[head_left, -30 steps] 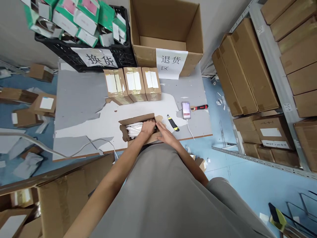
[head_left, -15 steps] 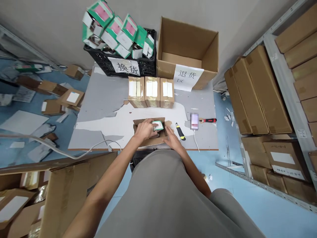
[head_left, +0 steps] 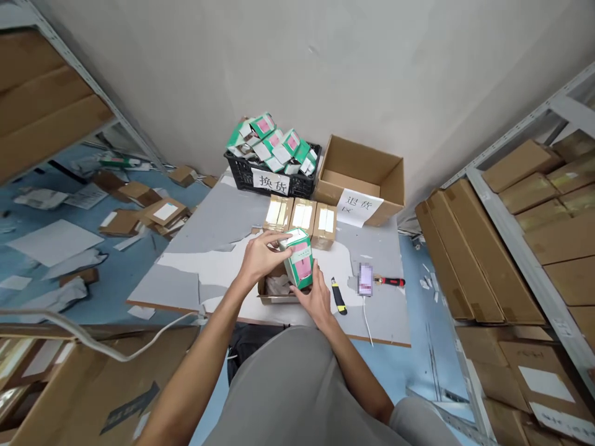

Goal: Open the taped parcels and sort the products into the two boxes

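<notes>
Between my two hands is a green and white product box (head_left: pixel 300 261) with a pink panel, raised above an open cardboard box (head_left: pixel 279 298) on the table. My left hand (head_left: pixel 263 255) grips its upper left edge with thumb and fingers. Lower down on the right side, my right hand (head_left: pixel 317 293) is closed around the same box. Crumpled white paper (head_left: pixel 277 285) shows inside the cardboard box. To the right of my right hand lies a yellow and black utility knife (head_left: pixel 339 297).
Behind my hands stand three taped cartons (head_left: pixel 302 217). Farther back are a black crate (head_left: pixel 244 175) piled with green boxes and a large open carton (head_left: pixel 393 186). A phone (head_left: pixel 365 279) on a cable and a red-handled tool (head_left: pixel 393 282) lie right. Shelving (head_left: pixel 483 204) borders the right side.
Both hands have lifted the green and white product box up out of the open cardboard box. The right hand has moved onto it from the carton's side. The camera view has tilted upward.
</notes>
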{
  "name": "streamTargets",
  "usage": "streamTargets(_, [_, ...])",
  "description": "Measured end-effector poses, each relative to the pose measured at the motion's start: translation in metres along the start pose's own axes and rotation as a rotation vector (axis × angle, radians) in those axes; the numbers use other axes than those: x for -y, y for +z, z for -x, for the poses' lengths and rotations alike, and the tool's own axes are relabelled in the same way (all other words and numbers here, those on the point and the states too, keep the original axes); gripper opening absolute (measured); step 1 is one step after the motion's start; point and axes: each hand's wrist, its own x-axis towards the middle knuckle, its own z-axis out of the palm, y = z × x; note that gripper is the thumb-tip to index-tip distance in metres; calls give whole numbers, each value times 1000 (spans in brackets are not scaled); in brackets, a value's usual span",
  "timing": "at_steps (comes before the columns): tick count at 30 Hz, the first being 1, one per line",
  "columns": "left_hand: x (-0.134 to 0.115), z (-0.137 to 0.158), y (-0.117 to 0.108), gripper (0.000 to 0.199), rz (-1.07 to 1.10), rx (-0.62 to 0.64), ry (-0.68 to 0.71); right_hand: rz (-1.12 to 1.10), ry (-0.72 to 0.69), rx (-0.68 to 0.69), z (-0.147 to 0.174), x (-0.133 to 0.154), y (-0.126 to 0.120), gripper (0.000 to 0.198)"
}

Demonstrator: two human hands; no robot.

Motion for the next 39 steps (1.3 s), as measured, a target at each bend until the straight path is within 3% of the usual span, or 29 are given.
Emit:
streamTargets(5, [-18,-19,-26,55,51,-108,-16,-79,-50,-139,-14,34,-6,91])
streamTargets(7, [-18,-28,-37,65,144,-121,-4,-275,-46,-132,-18,47,-11,92])
streamTargets(10, [-12,-41,-47,81,383,-123,-17,-720,40,21,-20,67,-21,91])
streamTargets(13, [-3,-45,-45,97,575,-25,-56,-1044,167,215,-19,80,-28,74])
streamTargets(16, [7,-39,-36,107,636,68,-72,-1181,239,285,-17,81,-30,62])
streamTargets(21, [21,-28,-24,102,663,40,-117,-1277,308,329,-13,69,-26,55])
streamTargets(24, [21,-26,-17,91,745,-31,-188,-1323,322,357,-12,67,-23,65])
streamTargets(27, [15,-25,-9,79,865,-163,-274,-1296,297,371,-11,70,-23,76])
streamTargets(30, [9,-24,-3,75,919,-282,-320,-1135,209,311,-11,71,-27,78])
streamTargets(35, [11,-23,0,76,902,-370,-406,-739,77,34,-8,67,-34,88])
streamTargets(39, [10,-22,3,78,847,-406,-498,-362,-148,-169,-1,61,-35,65])
